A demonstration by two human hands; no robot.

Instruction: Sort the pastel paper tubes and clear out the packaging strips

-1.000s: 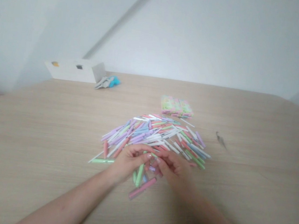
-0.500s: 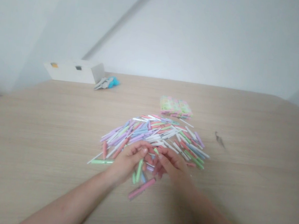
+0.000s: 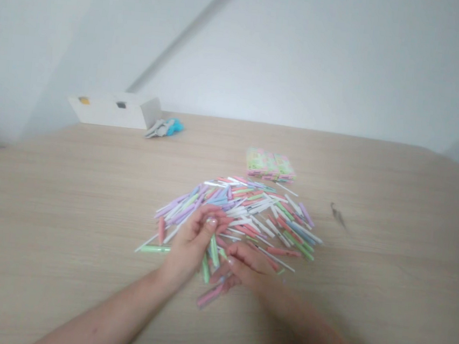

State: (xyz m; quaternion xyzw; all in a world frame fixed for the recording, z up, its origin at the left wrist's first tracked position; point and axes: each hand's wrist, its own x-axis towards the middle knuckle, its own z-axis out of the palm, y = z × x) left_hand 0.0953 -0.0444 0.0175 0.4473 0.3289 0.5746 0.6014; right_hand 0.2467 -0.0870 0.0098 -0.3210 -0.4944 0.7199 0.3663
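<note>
My left hand is closed over the near side of a pile of slim pastel sticks. A light green stick sticks out downward below its thumb. Lower and to the right, my right hand pinches another light green stick between thumb and fingers; only its tip shows. Beneath the hands lie a second green stick and a pink stick, whose far end is partly covered by the right fingers. Blur hides finer detail.
Behind the pile stands a stack of pink and green packs. A white box with two cut-outs sits at the back left, beside a crumpled grey and blue item. A small dark object lies to the right on the wooden table.
My right hand has moved down and toward me with the green stick, apart from the left. My left hand has shifted slightly up and left, its green stick going with it.
</note>
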